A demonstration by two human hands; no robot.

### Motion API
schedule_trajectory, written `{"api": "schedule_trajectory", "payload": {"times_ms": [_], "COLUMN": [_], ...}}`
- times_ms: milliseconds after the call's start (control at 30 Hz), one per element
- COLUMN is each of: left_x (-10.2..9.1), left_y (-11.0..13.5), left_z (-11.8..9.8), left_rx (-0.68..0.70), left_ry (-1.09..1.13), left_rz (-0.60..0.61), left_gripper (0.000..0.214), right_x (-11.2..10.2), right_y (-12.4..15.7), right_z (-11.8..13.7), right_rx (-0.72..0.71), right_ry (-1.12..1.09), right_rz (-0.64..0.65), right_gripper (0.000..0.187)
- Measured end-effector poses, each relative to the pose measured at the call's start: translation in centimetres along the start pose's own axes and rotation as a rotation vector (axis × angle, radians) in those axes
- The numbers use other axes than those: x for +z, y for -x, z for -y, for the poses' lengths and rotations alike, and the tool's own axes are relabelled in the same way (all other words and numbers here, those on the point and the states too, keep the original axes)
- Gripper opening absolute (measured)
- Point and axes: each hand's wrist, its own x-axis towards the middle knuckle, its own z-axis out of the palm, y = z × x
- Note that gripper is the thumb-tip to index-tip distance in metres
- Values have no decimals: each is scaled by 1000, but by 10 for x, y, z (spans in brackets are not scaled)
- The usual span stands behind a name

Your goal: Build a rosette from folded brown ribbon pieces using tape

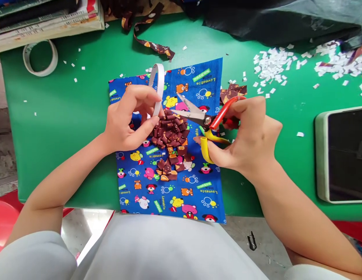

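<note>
My left hand is closed, pinching a narrow white strip that arches upward in a loop. In my right hand are scissors with red and yellow handles. Their blades are apart and point left toward the strip; whether they touch it I cannot tell. Beneath both hands lies a blue cloth printed with cartoon animals. On it, a heap of small brown patterned pieces sits right under the blades, with a few looser ones nearer to me.
White snippets are scattered at the back right of the green table. A white ring-shaped roll stands at the left below stacked books. A brown patterned strip, black plastic and a phone surround the cloth.
</note>
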Motion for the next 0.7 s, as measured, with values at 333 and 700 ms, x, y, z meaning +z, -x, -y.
{"api": "schedule_trajectory", "payload": {"times_ms": [333,700], "left_x": [-3,-1], "left_y": [2,3], "left_z": [0,-2], "left_rx": [86,20], "left_ry": [-157,-25], "left_rz": [32,-16], "left_gripper": [24,24], "right_x": [-3,-5], "right_y": [-3,-5], "right_z": [4,6], "right_rx": [-91,-105], "right_ry": [44,41], "right_rz": [-6,10], "right_gripper": [27,23]}}
